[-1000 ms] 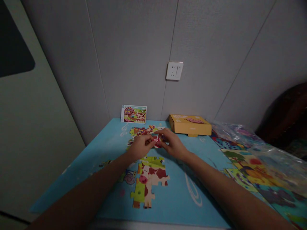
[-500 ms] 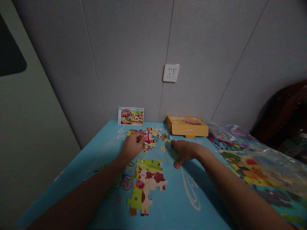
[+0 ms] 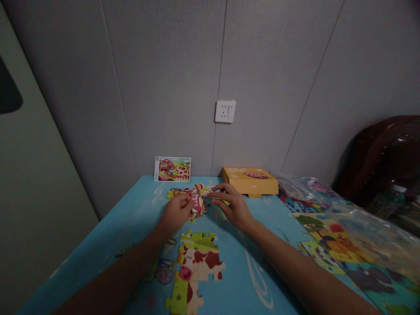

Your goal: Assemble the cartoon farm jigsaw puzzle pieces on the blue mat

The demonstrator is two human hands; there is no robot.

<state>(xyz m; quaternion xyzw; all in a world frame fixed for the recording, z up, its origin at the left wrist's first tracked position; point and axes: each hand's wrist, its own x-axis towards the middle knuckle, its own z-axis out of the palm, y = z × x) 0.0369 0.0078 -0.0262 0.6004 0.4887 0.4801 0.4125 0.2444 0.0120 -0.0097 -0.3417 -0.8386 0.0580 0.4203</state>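
My left hand is closed in a pinch at the edge of a red puzzle piece with white lines, over a heap of loose puzzle pieces. Just to its right, my right hand reaches over the same heap with its fingers apart; I see nothing held in it. Its fingers hide some of the pieces. Nearer to me lies a joined puzzle section showing a brown-and-white cow on green, its lower end cut off by the frame.
A picture card of a farm leans on the wall at the back. A yellow box lies right of it. Along the right, colourful picture sheets lie partly under clear plastic. The blue patterned tablecloth covers the table.
My right hand has moved left, from beside the heap to over it, close to my left hand. The left hand keeps its pinch. The view has tilted up slightly.
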